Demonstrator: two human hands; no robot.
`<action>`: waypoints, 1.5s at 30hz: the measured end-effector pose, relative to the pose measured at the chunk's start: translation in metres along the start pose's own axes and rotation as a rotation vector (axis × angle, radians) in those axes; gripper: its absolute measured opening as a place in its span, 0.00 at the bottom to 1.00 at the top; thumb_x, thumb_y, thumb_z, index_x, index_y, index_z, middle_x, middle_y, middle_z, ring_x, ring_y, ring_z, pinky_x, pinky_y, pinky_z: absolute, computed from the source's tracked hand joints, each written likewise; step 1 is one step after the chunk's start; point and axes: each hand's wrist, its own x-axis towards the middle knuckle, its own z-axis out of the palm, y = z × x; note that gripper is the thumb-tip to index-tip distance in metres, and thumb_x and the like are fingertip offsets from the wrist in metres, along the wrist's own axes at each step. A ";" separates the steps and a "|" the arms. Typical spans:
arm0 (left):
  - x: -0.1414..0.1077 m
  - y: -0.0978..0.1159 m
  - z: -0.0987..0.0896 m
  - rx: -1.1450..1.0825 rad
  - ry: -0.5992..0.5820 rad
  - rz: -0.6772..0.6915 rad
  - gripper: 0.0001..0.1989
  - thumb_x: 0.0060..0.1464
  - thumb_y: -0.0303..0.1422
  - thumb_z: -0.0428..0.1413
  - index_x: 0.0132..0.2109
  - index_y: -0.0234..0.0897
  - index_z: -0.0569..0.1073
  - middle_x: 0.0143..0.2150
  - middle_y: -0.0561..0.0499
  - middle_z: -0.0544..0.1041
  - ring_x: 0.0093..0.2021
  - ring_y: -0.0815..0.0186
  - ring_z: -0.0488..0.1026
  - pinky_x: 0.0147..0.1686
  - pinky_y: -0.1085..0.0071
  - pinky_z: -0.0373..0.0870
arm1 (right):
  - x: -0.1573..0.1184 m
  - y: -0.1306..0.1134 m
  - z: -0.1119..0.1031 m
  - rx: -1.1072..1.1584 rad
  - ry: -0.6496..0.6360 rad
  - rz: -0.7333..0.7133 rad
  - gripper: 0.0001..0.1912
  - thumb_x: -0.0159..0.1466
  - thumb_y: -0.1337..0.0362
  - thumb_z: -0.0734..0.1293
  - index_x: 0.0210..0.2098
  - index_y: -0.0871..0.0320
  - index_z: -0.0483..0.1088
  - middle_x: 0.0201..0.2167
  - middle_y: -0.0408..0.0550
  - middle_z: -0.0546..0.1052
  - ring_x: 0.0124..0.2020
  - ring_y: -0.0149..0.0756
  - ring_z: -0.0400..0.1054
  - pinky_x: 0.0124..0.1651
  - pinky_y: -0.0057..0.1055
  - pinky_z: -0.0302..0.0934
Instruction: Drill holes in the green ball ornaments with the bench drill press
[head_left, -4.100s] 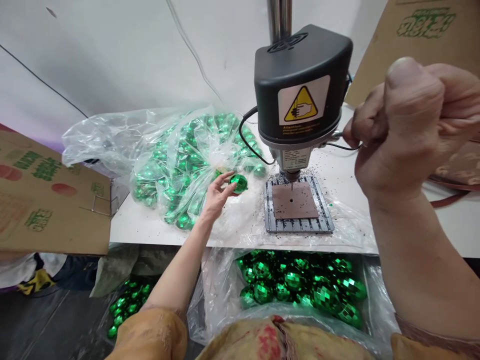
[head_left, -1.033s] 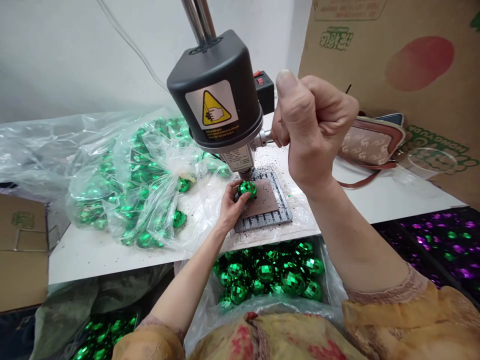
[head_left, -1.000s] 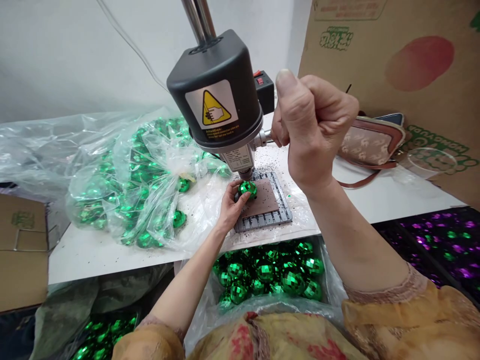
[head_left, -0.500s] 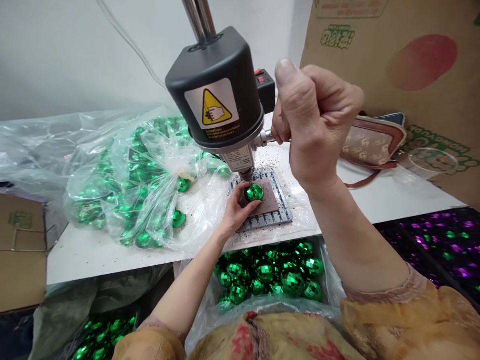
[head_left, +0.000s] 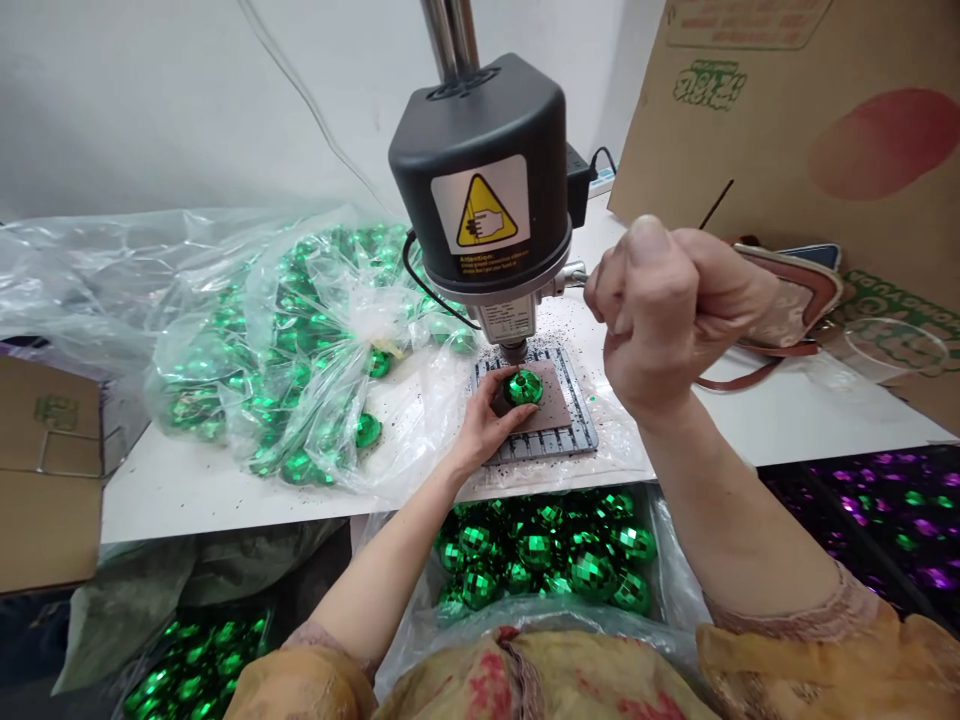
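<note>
A black drill press (head_left: 480,180) with a yellow hand-warning label stands over a slotted metal base (head_left: 581,425). On the pad of that base, just below the chuck, sits a shiny green faceted ball (head_left: 523,387). My left hand (head_left: 487,420) grips the ball from the left between thumb and fingers. Up at the right, my right hand (head_left: 667,310) is closed round the end of the press's metal lever (head_left: 571,276); most of the lever is hidden by the fingers.
Clear plastic bags of green balls (head_left: 277,350) lie on the white table (head_left: 180,495) at left. A box of green balls (head_left: 536,550) sits below the front edge. At right are a purse (head_left: 814,290), a clear cup (head_left: 892,350) and a large carton (head_left: 780,150).
My right hand has come down and to the right with the lever. The whole view has shifted a little; my left hand still holds the ball on the base.
</note>
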 end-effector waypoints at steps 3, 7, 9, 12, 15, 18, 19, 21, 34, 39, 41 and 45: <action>-0.001 -0.003 0.000 -0.009 0.007 -0.003 0.30 0.54 0.45 0.68 0.59 0.38 0.71 0.57 0.42 0.77 0.59 0.52 0.74 0.61 0.56 0.70 | -0.006 0.005 -0.004 0.024 -0.015 -0.021 0.33 0.64 0.53 0.68 0.16 0.57 0.42 0.13 0.39 0.48 0.16 0.25 0.43 0.22 0.36 0.39; -0.001 -0.008 0.000 -0.019 -0.002 -0.012 0.30 0.53 0.44 0.68 0.59 0.39 0.70 0.59 0.41 0.76 0.59 0.52 0.73 0.62 0.54 0.69 | -0.011 0.015 -0.009 0.062 -0.001 -0.090 0.34 0.64 0.56 0.67 0.15 0.58 0.41 0.12 0.39 0.47 0.15 0.25 0.41 0.21 0.36 0.36; -0.001 -0.010 0.000 -0.027 -0.012 -0.018 0.31 0.54 0.44 0.68 0.60 0.39 0.70 0.60 0.41 0.75 0.60 0.52 0.73 0.63 0.53 0.68 | -0.013 0.019 -0.012 0.078 -0.009 -0.125 0.34 0.63 0.56 0.68 0.15 0.58 0.40 0.12 0.39 0.47 0.14 0.25 0.42 0.20 0.36 0.36; -0.001 -0.013 0.000 -0.040 -0.022 -0.021 0.31 0.54 0.44 0.68 0.60 0.40 0.69 0.61 0.41 0.74 0.61 0.51 0.72 0.64 0.52 0.67 | -0.017 0.021 -0.017 0.060 -0.065 -0.189 0.33 0.64 0.58 0.68 0.15 0.58 0.41 0.12 0.38 0.48 0.14 0.24 0.45 0.19 0.33 0.41; -0.001 -0.012 0.000 -0.032 -0.024 -0.015 0.30 0.54 0.43 0.68 0.60 0.41 0.70 0.61 0.41 0.75 0.62 0.51 0.72 0.65 0.52 0.67 | -0.020 0.021 -0.020 0.024 -0.083 -0.218 0.32 0.65 0.60 0.67 0.16 0.57 0.41 0.13 0.38 0.47 0.14 0.23 0.45 0.19 0.32 0.44; -0.001 -0.010 0.000 -0.024 -0.025 -0.014 0.30 0.54 0.43 0.68 0.60 0.41 0.70 0.60 0.42 0.75 0.62 0.51 0.72 0.65 0.51 0.66 | -0.020 0.024 -0.020 0.064 -0.091 -0.271 0.31 0.65 0.63 0.66 0.18 0.57 0.40 0.14 0.38 0.47 0.15 0.23 0.45 0.18 0.31 0.44; -0.001 -0.009 0.000 -0.023 -0.024 -0.015 0.30 0.55 0.42 0.68 0.60 0.41 0.70 0.60 0.42 0.75 0.62 0.51 0.72 0.65 0.51 0.66 | -0.020 0.026 -0.020 0.090 -0.098 -0.298 0.30 0.65 0.65 0.66 0.18 0.58 0.40 0.14 0.38 0.47 0.15 0.23 0.45 0.19 0.31 0.44; -0.001 -0.009 0.000 -0.023 -0.023 -0.016 0.29 0.55 0.42 0.68 0.60 0.41 0.70 0.61 0.41 0.75 0.62 0.50 0.71 0.66 0.51 0.66 | -0.021 0.031 -0.020 0.133 -0.106 -0.352 0.28 0.64 0.68 0.65 0.18 0.58 0.41 0.14 0.38 0.48 0.15 0.22 0.44 0.19 0.30 0.45; -0.002 -0.004 0.004 -0.035 0.064 0.048 0.28 0.54 0.43 0.68 0.57 0.40 0.69 0.55 0.43 0.77 0.56 0.56 0.76 0.58 0.57 0.73 | 0.005 0.006 0.002 0.108 -0.025 -0.167 0.27 0.66 0.68 0.67 0.16 0.58 0.49 0.13 0.36 0.53 0.13 0.21 0.49 0.19 0.29 0.40; -0.037 0.019 -0.005 0.227 0.163 0.250 0.20 0.56 0.38 0.66 0.53 0.40 0.71 0.52 0.44 0.77 0.53 0.58 0.76 0.54 0.58 0.75 | 0.018 0.001 0.013 0.183 -0.005 -0.130 0.23 0.66 0.72 0.65 0.18 0.57 0.53 0.13 0.36 0.54 0.15 0.21 0.52 0.23 0.27 0.42; -0.068 0.028 -0.012 0.320 0.078 0.346 0.20 0.57 0.38 0.66 0.53 0.40 0.71 0.51 0.44 0.77 0.53 0.57 0.76 0.51 0.60 0.75 | 0.017 0.001 0.012 0.161 -0.012 -0.101 0.23 0.66 0.66 0.68 0.19 0.57 0.54 0.14 0.36 0.55 0.15 0.21 0.53 0.25 0.27 0.44; -0.146 0.026 -0.026 0.540 -0.242 0.418 0.20 0.61 0.41 0.62 0.56 0.38 0.71 0.49 0.41 0.77 0.48 0.57 0.77 0.45 0.62 0.76 | 0.016 0.000 0.008 0.107 -0.031 -0.088 0.25 0.66 0.55 0.68 0.19 0.56 0.55 0.14 0.36 0.54 0.16 0.20 0.53 0.26 0.28 0.46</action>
